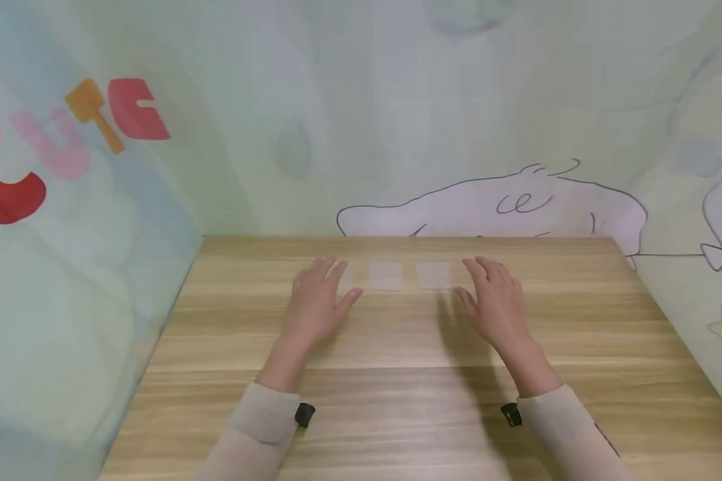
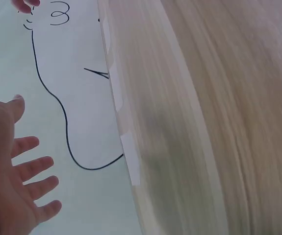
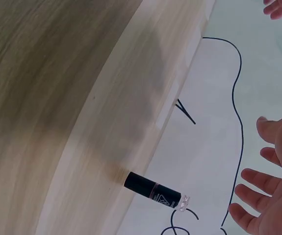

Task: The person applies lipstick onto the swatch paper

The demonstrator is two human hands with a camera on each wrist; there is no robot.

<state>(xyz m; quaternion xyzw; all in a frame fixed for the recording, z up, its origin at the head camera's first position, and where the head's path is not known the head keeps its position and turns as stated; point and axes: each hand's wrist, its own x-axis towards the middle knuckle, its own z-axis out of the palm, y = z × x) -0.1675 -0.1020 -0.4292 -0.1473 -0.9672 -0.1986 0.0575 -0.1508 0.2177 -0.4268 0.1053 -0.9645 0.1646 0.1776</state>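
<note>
My left hand [image 1: 317,302] is raised above the back left part of the table with fingers spread and nothing in them. It overlaps the leftmost of three pale square patches [image 1: 386,275] lying in a row near the back edge. To the right of that row, my right hand [image 1: 498,304] also hovers with relaxed, parted fingers, holding nothing. A small black tube [image 3: 152,190] with a clear, knobbly top and white print stands upright on the table in the right wrist view. In the head view the tube is hidden, with the right hand over that area.
The wood-grain table [image 1: 373,414] ends at a cloth backdrop [image 1: 253,133] with cartoon drawings and coloured letters, which also rises along both sides. A small black device [image 1: 304,415] sits at the left cuff, another black device [image 1: 511,414] at the right.
</note>
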